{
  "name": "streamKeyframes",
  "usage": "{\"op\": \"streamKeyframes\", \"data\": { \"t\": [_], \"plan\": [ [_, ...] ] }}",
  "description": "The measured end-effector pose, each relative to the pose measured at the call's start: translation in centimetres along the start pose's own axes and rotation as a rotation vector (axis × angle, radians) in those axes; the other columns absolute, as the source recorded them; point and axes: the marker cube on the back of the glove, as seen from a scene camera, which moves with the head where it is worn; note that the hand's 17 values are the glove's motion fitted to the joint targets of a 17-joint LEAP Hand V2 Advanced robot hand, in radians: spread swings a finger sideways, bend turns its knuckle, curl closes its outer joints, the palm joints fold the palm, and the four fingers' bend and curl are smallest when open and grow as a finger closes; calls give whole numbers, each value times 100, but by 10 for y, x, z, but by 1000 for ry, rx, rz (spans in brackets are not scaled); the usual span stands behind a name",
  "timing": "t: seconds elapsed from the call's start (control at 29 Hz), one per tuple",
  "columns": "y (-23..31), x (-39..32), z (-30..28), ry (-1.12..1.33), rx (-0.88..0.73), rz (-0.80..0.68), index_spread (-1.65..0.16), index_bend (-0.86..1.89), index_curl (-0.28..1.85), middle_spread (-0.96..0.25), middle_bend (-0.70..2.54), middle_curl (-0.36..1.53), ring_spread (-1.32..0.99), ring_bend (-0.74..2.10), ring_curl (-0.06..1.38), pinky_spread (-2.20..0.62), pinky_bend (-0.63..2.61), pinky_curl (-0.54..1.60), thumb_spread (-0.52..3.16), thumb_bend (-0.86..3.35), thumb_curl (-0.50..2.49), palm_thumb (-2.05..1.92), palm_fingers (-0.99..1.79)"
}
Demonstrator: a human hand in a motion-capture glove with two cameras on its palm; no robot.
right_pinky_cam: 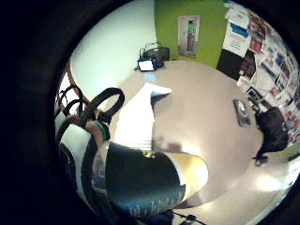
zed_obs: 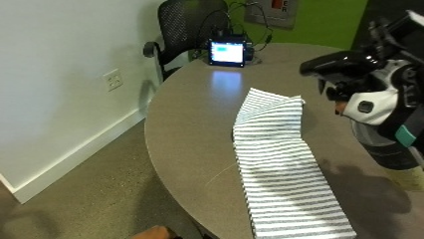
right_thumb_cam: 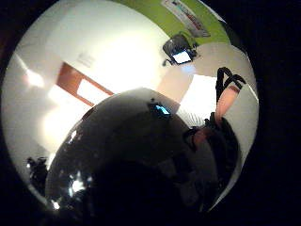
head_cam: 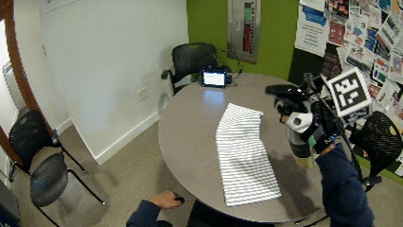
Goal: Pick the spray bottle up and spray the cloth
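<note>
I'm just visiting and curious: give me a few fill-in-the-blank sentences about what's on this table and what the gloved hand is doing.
1. The gloved right hand holds a spray ____ above the table.
2. The long cloth lying on the table has a pattern of ____.
3. At the table's far edge a small screen stands, and behind it a black ____.
4. The cloth's far end is ____ over on itself.

Missing words: bottle; stripes; chair; folded

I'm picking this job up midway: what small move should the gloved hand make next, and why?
Probably tip the nozzle down at the striped cloth and squeeze the trigger. The right hand already has the spray bottle in its grip, lifted off the table beside the cloth, with its black head facing that way.
</note>
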Motion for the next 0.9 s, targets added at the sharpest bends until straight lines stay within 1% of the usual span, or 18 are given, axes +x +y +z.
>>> {"op": "streamKeyframes", "data": {
  "t": [0.24,0.48,0.59,0.76,0.9],
  "plan": [
    [5,-27,22,394,-174,-137,-26,30,55,-12,53,49,-20,59,43,-21,36,38,55,-3,69,93,137],
    [27,-42,46,704,-403,-282,-26,30,56,-12,53,49,-20,59,43,-22,37,38,54,-3,71,93,137],
    [30,-49,51,798,-439,-351,-26,30,56,-11,53,49,-20,59,43,-22,37,38,54,-3,71,93,137],
    [36,-55,55,932,-439,-476,-26,30,56,-11,53,49,-21,60,43,-22,37,38,53,-3,72,93,137],
    [40,-55,60,965,-486,-512,-26,30,57,-11,53,49,-21,60,43,-22,37,38,52,-3,73,93,137]
  ]
}}
